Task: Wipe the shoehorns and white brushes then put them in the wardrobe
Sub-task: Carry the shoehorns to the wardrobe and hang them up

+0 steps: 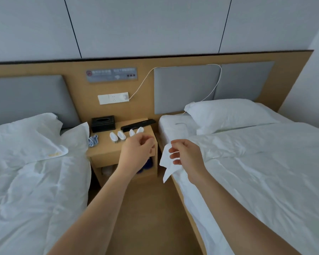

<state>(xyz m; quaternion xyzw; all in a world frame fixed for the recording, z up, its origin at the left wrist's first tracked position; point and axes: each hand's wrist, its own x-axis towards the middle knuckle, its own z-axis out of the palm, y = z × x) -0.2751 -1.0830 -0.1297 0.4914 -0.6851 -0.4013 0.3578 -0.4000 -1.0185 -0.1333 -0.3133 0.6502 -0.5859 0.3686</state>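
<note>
Here, right hand point(184, 153) pinches a tissue point(165, 163); left hand point(136, 150) hovers loosely curled.

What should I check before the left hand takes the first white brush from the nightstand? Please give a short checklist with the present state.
1. Tissue ready in right hand: ok, pinched.
2. Left hand free: ok, nothing seen in it.
3. Brushes in reach: ok, four on the nightstand, just beyond the left hand.
4. Shoehorns reachable: ok, black, lying behind the brushes.
5. Wardrobe open: cannot tell, not in view.
</note>
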